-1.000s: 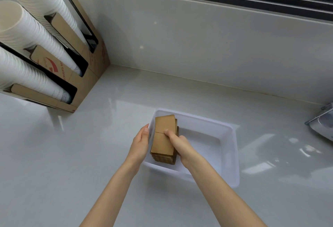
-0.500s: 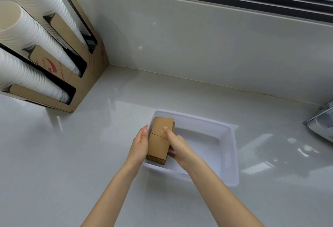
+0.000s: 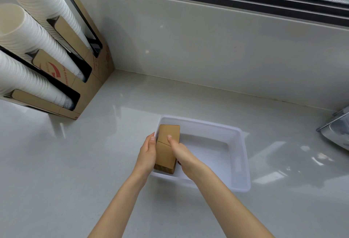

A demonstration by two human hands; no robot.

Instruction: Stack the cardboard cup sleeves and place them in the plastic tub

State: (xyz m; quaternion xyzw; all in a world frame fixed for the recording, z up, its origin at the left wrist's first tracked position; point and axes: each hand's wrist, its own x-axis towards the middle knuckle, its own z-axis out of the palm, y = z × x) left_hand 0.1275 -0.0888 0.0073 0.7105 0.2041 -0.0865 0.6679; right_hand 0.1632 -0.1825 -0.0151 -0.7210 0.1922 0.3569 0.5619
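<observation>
A brown stack of cardboard cup sleeves [image 3: 166, 148] lies flat at the left end of the white plastic tub [image 3: 242, 162], against the tub's left wall. My left hand [image 3: 148, 155] presses on the stack's left side, over the tub's rim. On the stack's right side is my right hand [image 3: 182, 152], its thumb on top of the stack and its fingers hidden below. Both hands grip the stack between them.
A cardboard cup dispenser [image 3: 88, 79] with long rows of white paper cups [image 3: 28, 35] stands at the back left. A metal appliance [image 3: 338, 134] juts in at the right edge. A tiled wall and window run behind the grey counter [image 3: 75, 171].
The stack has gone down and to the left inside the tub, settling against its left wall. Both hands followed it and keep their hold.
</observation>
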